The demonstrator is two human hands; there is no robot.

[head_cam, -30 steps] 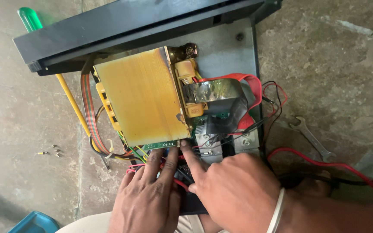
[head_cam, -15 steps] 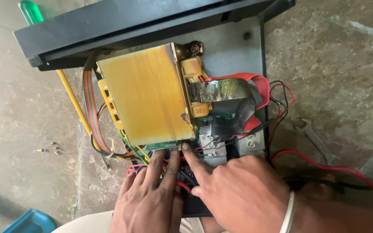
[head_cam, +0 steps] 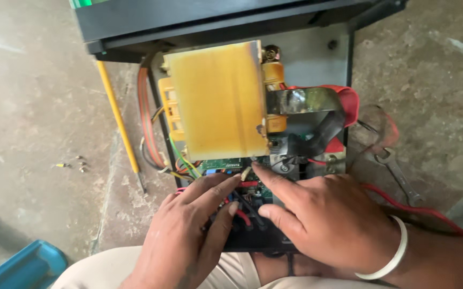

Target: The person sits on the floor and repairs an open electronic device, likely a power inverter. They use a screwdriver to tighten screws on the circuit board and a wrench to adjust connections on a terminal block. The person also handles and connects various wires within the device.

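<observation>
Circuit board [head_cam: 226,167] under yellow transformer [head_cam: 218,99], open chassis on floor — I see view now closer. Left hand [head_cam: 188,235], right hand [head_cam: 322,219] unmoved, fingers spread on wires [head_cam: 242,214], gripping nothing.

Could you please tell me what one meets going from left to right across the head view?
Blue plastic thing → small screws → yellow screwdriver → left hand → right hand → spanner.

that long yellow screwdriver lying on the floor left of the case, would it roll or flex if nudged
The long yellow-shafted screwdriver looks slim and round, so a sideways nudge would probably roll it across the rough concrete floor. Its shaft looks straight, so it is likely stiff. Being thin, it is probably light.
</observation>
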